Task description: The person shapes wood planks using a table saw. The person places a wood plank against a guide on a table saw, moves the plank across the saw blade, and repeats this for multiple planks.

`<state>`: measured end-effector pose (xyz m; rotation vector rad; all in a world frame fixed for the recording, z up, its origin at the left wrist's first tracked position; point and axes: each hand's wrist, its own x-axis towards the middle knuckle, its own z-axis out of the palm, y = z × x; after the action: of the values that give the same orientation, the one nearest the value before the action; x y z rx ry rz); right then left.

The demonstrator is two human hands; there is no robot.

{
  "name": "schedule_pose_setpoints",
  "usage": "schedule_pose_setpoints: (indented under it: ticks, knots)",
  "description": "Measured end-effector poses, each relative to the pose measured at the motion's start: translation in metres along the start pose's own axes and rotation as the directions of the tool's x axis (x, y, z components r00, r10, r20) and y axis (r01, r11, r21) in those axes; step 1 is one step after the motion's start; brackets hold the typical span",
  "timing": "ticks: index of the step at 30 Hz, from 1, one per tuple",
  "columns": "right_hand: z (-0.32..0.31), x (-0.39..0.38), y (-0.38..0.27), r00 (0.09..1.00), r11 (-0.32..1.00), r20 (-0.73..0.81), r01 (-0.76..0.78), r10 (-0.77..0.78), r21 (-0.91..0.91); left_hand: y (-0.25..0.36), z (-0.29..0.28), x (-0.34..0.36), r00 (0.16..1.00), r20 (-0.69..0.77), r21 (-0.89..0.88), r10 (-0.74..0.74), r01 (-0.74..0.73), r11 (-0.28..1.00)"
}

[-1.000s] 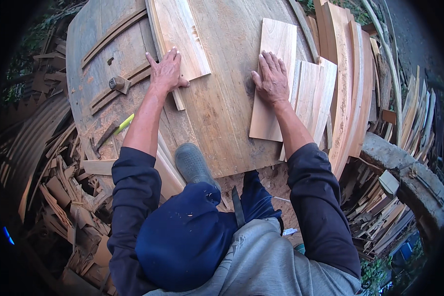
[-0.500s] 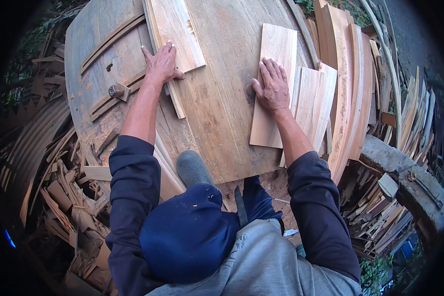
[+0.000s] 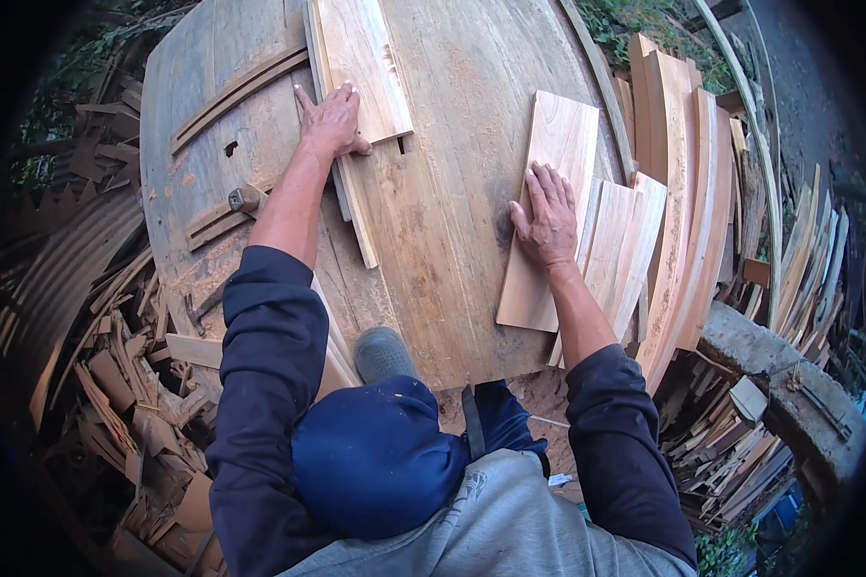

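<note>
Bench under everything. Left board lies far side, left of centre; right board right side, next to small boards; strip sticks out below left board. Left hand over left board's near corner, fingers spread, can't tell if gripping. Right hand flat on right board, thumb apart. Step looks like steadying boards; lifting either would need fingers under an edge.

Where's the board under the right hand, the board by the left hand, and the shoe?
Right board (image 3: 564,133): head view, top face, far end.
Left board (image 3: 366,62): head view, top face.
Shoe (image 3: 385,354): head view, its top.
</note>
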<state>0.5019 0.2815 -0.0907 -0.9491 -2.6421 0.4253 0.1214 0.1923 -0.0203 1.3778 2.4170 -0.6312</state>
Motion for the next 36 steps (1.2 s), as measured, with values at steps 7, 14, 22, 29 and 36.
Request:
schedule_pose_setpoints:
  ticks: [7,14,22,29,36]
  knots:
    - [-0.004,0.002,-0.004,1.0,1.0,0.023,0.002,-0.002,-0.001,-0.013,-0.003,0.022,1.0,-0.027,-0.01,0.008,-0.008,1.0]
    - [-0.005,0.001,-0.004,1.0,1.0,0.03,0.005,-0.005,-0.007,-0.02,-0.009,0.04,1.0,-0.017,-0.01,0.002,-0.002,1.0]
    - [-0.006,0.003,-0.005,0.999,1.0,0.051,-0.015,0.016,-0.012,-0.03,-0.021,0.06,1.0,-0.011,0.007,-0.004,0.005,1.0]
    - [-0.008,0.004,-0.007,0.998,1.0,0.064,-0.027,0.027,-0.014,-0.04,-0.027,0.079,1.0,-0.026,0.004,0.001,0.0,1.0]
    - [-0.008,0.002,-0.007,0.996,0.999,0.071,-0.05,0.051,-0.022,-0.047,-0.036,0.103,1.0,-0.031,-0.004,0.004,-0.004,1.0]
